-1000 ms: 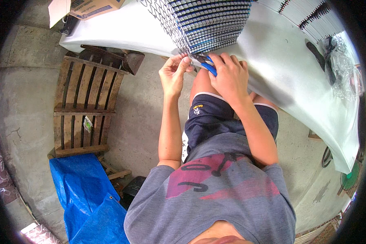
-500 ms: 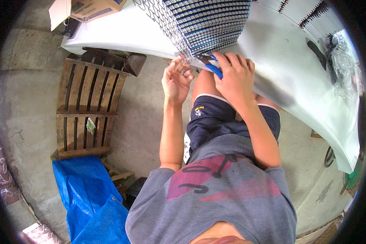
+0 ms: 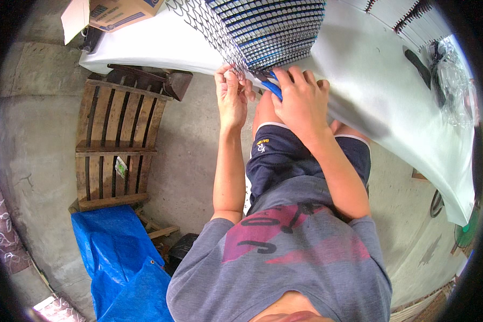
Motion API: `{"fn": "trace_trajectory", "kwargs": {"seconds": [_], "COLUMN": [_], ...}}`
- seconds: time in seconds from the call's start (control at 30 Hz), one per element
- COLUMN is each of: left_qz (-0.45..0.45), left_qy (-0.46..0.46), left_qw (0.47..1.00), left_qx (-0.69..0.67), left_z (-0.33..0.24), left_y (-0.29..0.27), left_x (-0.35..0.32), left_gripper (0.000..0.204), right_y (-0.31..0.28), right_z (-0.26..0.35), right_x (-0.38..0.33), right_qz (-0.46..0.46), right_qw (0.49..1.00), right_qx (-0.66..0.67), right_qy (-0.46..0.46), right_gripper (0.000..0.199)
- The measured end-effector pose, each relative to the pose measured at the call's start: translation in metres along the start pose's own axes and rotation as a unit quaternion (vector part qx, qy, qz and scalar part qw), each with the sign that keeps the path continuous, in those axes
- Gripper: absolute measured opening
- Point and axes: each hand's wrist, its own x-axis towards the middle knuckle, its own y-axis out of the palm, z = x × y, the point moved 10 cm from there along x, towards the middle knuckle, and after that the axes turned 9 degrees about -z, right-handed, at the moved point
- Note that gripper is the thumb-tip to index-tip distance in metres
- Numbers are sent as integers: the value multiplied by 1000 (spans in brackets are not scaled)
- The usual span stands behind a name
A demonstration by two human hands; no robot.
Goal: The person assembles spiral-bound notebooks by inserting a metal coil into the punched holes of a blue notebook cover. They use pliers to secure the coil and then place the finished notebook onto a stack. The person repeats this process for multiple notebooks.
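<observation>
A stack of dark striped panels with a wire mesh sheet [image 3: 263,29] lies on a white-covered table [image 3: 370,91], overhanging its near edge. My left hand [image 3: 232,96] pinches the mesh edge at the stack's lower corner. My right hand [image 3: 300,102] is closed around a blue-handled tool [image 3: 272,88], probably pliers, whose tip points at the same corner next to my left fingers. The tool's jaws are hidden behind the mesh and my fingers.
A wooden pallet [image 3: 115,145] lies on the concrete floor at left, with a blue tarp [image 3: 118,257] below it. A cardboard box [image 3: 118,12] sits on the table's far left end. Black parts and a clear plastic bag [image 3: 451,75] lie at the table's right.
Both hands have risen closer to the stack's corner. My left hand went from hovering below the mesh to pinching its edge, and the blue tool moved in beside it.
</observation>
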Motion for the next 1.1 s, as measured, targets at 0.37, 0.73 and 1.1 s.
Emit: {"fn": "trace_trajectory", "kwargs": {"seconds": [0.37,0.73,1.1], "left_qz": [-93,-110,-92], "left_qy": [117,176,197], "left_qw": [968,922,905], "left_qx": [201,327,366], "left_z": [-6,-17,-19], "left_y": [-1,-6,-7], "left_x": [-6,-2,-4], "left_gripper": [25,26,25], "right_y": [2,3,26], "right_z": [8,4,-18], "right_x": [1,0,0], "right_qz": [-5,-3,86], "right_qw": [998,1000,994], "right_qx": [-59,0,61], "right_qy": [0,2,39], "right_gripper": [24,27,33]}}
